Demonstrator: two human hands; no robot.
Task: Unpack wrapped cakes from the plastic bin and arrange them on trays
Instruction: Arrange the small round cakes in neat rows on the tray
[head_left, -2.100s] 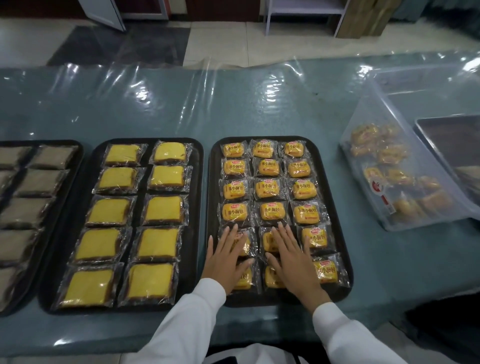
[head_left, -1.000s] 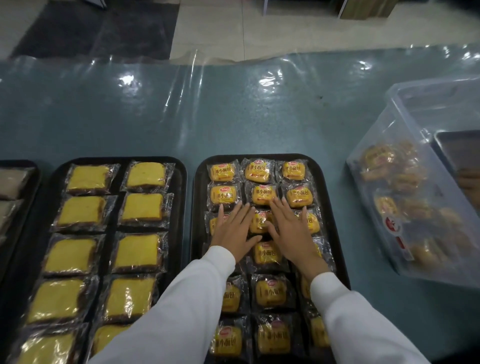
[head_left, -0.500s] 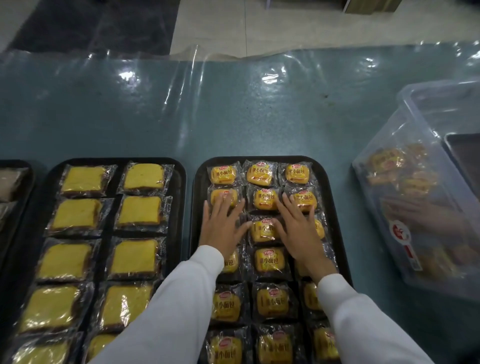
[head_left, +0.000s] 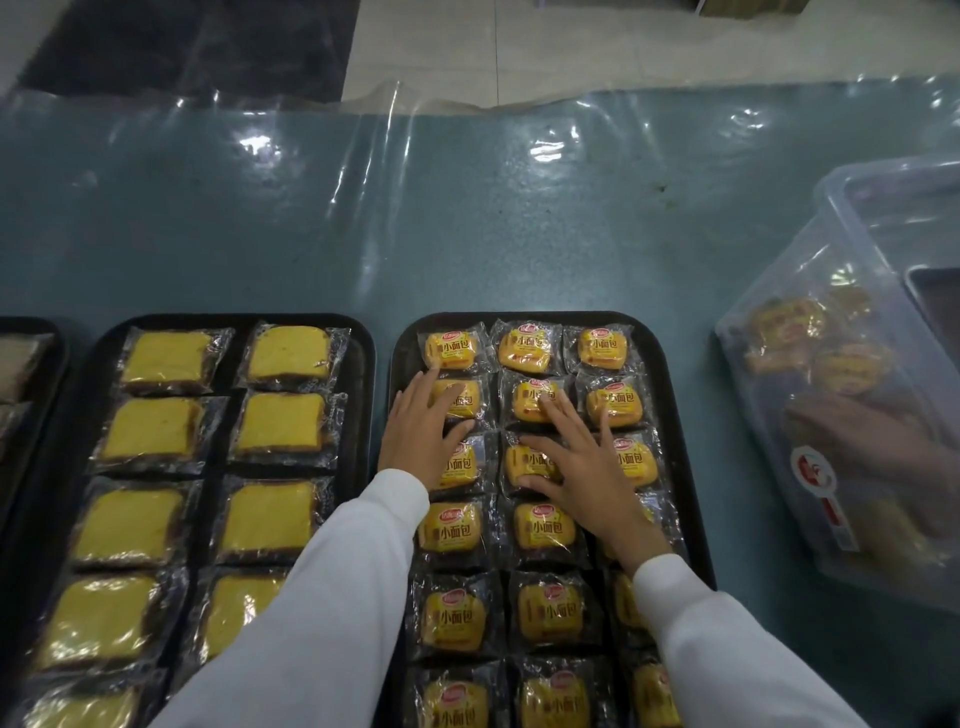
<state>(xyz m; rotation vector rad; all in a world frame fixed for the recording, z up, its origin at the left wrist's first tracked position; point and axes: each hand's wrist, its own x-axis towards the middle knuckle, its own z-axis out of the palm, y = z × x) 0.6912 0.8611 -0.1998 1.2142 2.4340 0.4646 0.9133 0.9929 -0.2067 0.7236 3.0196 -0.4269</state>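
Note:
A black tray (head_left: 670, 364) in the middle holds several small wrapped yellow cakes (head_left: 524, 348) in three columns. My left hand (head_left: 423, 431) lies flat with fingers spread on the left column, in the second and third rows from the far end. My right hand (head_left: 582, 462) lies flat on the middle and right columns beside it. Neither hand grips anything. At the right stands the clear plastic bin (head_left: 831, 208), tilted, with more wrapped cakes (head_left: 810, 332) showing through its wall.
A second black tray (head_left: 363, 343) to the left carries larger square yellow cakes (head_left: 166, 358) in two columns. A third tray (head_left: 57, 353) shows at the far left edge. Another person's hand (head_left: 857, 431) shows through the bin wall. Clear plastic sheeting covers the teal table (head_left: 467, 218).
Both hands have slid along the small-cake tray from its near rows toward its far rows, staying flat on the packets. A hand has appeared inside the bin.

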